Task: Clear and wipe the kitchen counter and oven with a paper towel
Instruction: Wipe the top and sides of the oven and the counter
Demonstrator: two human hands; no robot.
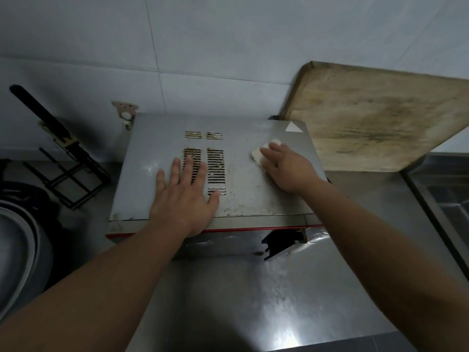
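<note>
Head view, the only one supplied. I am wiping the top of the oven (157,148), which is standing on the steel worktop (253,301) at frame centre. My right hand (286,168) is pressing a folded paper towel (258,154) flat against the upper right of the oven top; the fingers (275,149) are lying nearly straight over the wad, not clenching it. My left hand (185,196) is resting spread and flat at mid-frame, holding nothing, partly covering the vent slots (215,166) and bracing the oven.

Finding: brown specks are showing along the near edge and around the slots. I am judging that firm, overlapping strokes toward that edge are needed, with the towel refolded once soiled. The cutting board (380,118) is leaning at upper right, near the towel; I should be avoiding knocking it.
</note>
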